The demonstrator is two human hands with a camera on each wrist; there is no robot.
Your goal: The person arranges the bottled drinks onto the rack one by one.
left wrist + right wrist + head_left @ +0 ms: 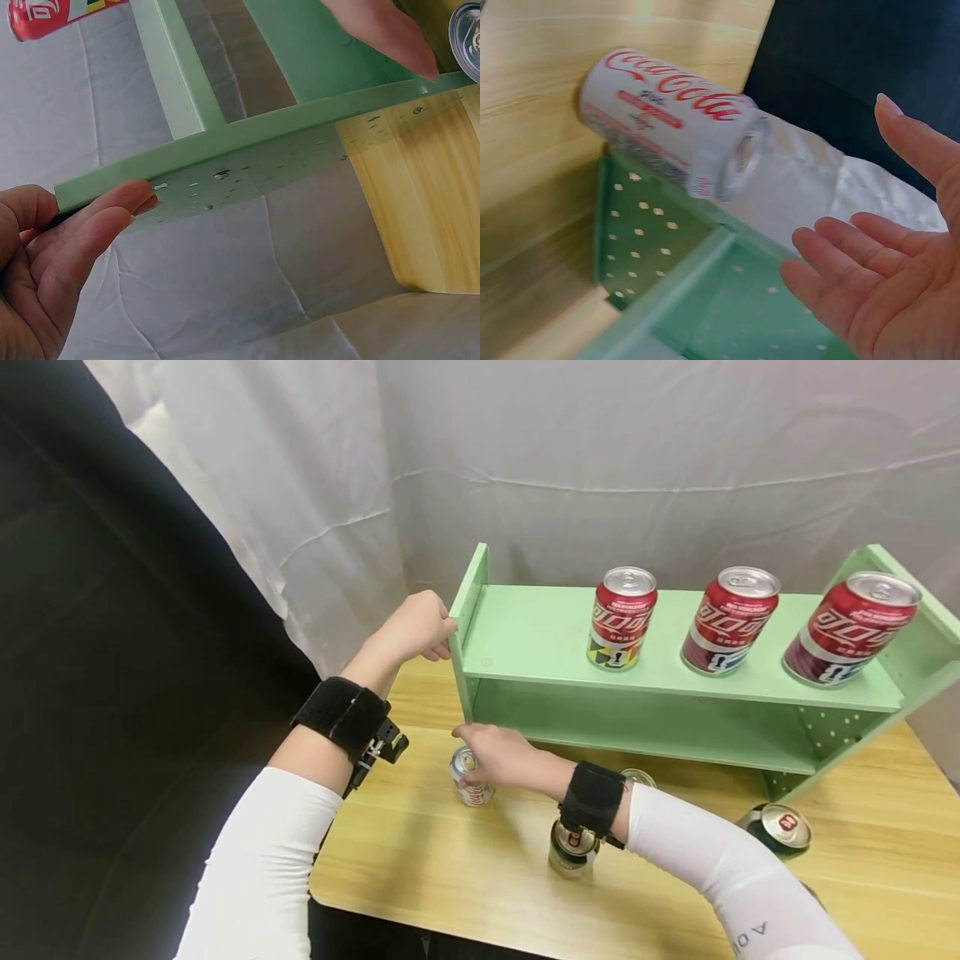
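White can [671,124] – red "Coca-Cola" script on side.

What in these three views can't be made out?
- Head view: the right hand covers part of the white Coca-Cola can; contact unclear.
- Head view: the right forearm hides most of a can behind it.
- Left wrist view: a red can is cut by the top edge.

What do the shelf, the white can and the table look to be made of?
Shelf: probably painted board, matte green, perforated side panel. White can: looks like aluminium, glossy print, bare silver lid. Table: wood-look top, likely laminate, with pale, even grain.
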